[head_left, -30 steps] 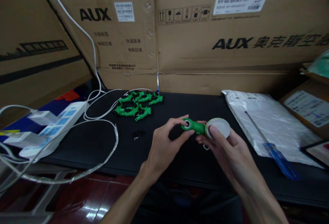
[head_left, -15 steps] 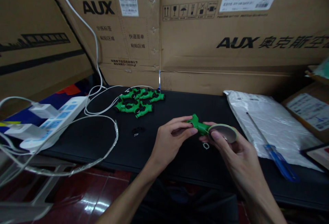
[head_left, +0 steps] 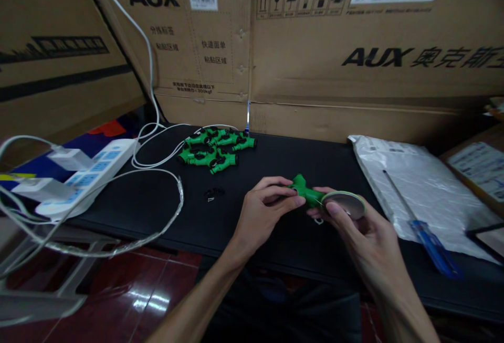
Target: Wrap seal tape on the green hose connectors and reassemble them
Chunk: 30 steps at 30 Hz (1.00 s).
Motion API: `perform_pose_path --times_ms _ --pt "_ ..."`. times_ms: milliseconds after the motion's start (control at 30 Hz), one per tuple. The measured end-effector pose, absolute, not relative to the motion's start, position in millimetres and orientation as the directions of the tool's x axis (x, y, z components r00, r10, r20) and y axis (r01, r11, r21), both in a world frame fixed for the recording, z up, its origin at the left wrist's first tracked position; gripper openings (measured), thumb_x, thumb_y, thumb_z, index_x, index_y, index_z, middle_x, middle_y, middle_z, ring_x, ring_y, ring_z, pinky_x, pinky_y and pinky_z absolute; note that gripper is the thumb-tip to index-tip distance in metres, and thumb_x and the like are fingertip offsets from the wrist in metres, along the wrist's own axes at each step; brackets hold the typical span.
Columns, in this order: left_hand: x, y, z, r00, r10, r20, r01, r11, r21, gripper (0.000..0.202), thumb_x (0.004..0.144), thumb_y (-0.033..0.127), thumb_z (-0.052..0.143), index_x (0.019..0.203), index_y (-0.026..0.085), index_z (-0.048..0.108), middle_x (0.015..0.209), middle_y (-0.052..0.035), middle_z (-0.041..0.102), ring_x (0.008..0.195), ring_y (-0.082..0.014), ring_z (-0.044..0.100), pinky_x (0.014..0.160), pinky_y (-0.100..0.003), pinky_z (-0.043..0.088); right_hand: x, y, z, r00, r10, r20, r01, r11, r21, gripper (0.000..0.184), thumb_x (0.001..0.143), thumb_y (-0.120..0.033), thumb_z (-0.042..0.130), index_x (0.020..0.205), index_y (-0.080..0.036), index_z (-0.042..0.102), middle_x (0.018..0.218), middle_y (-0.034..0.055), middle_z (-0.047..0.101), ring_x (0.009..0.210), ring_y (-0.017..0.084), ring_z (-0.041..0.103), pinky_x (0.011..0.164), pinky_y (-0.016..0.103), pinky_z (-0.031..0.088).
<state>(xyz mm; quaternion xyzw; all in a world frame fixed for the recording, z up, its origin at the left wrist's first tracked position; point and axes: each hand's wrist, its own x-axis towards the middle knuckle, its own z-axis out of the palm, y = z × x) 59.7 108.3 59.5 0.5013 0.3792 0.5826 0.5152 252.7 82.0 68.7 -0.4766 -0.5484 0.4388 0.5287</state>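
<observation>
A green Y-shaped hose splitter (head_left: 305, 190) is pinched by the closed fingers of my left hand (head_left: 265, 209), over the table's front half. My right hand (head_left: 360, 230) grips a round disc (head_left: 346, 205) with a grey-brown face and a pale green rim, its thumb pressed on the face. The disc's left edge meets or overlaps the splitter's right end; whether they are joined I cannot tell. Below them on the table lies a small white ring (head_left: 318, 221), partly hidden by my right fingers. Left of my hands are small black parts (head_left: 214, 191) and tiny screws (head_left: 210, 199).
Several green splitters (head_left: 212, 148) are grouped at the back of the black table (head_left: 291, 156). A blue-handled screwdriver (head_left: 433, 246) rests partly on a white plastic mailer (head_left: 397, 190) at right. A power strip (head_left: 90, 180) with looping white cables stands left. Cardboard boxes (head_left: 315, 80) wall the back.
My view has shifted slightly, so the background sits a little higher and farther right. Both hands keep nearly the same hold, and the white ring is more covered by my right fingers.
</observation>
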Motion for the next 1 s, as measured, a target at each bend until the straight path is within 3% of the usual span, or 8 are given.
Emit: perform_pose_path --times_ms 267,400,533,633,700,1000 --pt "60 105 60 0.043 0.98 0.192 -0.174 -0.182 0.968 0.011 0.078 0.026 0.09 0.083 0.019 0.084 0.114 -0.0057 0.069 0.1 -0.0184 0.072 0.092 -0.032 0.061 259 81 68 0.01 0.99 0.144 0.068 0.143 -0.987 0.028 0.093 -0.042 0.079 0.118 -0.03 0.078 0.125 0.0018 0.078 0.091 0.015 0.079 0.087 0.02 0.06" --pt "60 102 60 0.028 0.972 0.235 -0.103 -0.231 0.968 0.008 0.081 0.022 0.087 0.087 0.019 0.082 0.112 -0.0053 0.072 0.1 -0.0185 0.074 0.091 -0.031 0.062 264 81 70 0.115 0.982 0.152 0.059 0.146 -0.987 0.029 0.089 -0.043 0.082 0.113 -0.027 0.08 0.123 0.0033 0.078 0.09 0.016 0.08 0.086 0.021 0.063" --pt "60 100 61 0.186 0.959 0.215 0.146 -0.243 0.959 0.005 0.086 0.018 0.084 0.09 0.018 0.081 0.106 -0.0052 0.078 0.098 -0.0198 0.076 0.092 -0.034 0.06 277 76 70 0.295 0.944 0.149 -0.039 0.168 -0.985 0.027 0.082 -0.042 0.088 0.102 -0.024 0.082 0.12 0.0039 0.079 0.085 0.017 0.08 0.084 0.023 0.066" --pt "63 101 65 0.296 0.938 0.18 0.436 -0.301 0.848 0.009 0.087 0.018 0.084 0.095 0.018 0.08 0.103 -0.006 0.08 0.098 -0.0235 0.074 0.094 -0.039 0.057 283 71 71 0.369 0.924 0.099 -0.115 0.152 -0.982 0.027 0.078 -0.039 0.091 0.097 -0.022 0.083 0.115 0.0052 0.08 0.083 0.017 0.08 0.085 0.022 0.066" --pt "68 103 67 0.336 0.927 0.165 0.531 -0.331 0.78 0.016 0.087 0.019 0.084 0.101 0.018 0.079 0.103 -0.0064 0.08 0.099 -0.0253 0.073 0.093 -0.04 0.056 284 68 72 0.396 0.916 0.065 -0.156 0.137 -0.978 0.027 0.074 -0.036 0.094 0.094 -0.021 0.083 0.111 0.0056 0.081 0.08 0.017 0.08 0.084 0.022 0.067" --pt "82 113 65 0.507 0.835 0.214 0.492 -0.484 0.724 0.015 0.098 0.018 0.071 0.112 0.017 0.078 0.124 -0.0067 0.079 0.117 -0.023 0.072 0.108 -0.038 0.051 284 67 72 0.412 0.909 0.057 -0.185 0.145 -0.972 0.027 0.072 -0.037 0.095 0.089 -0.019 0.083 0.11 0.0071 0.081 0.081 0.02 0.08 0.084 0.027 0.068"
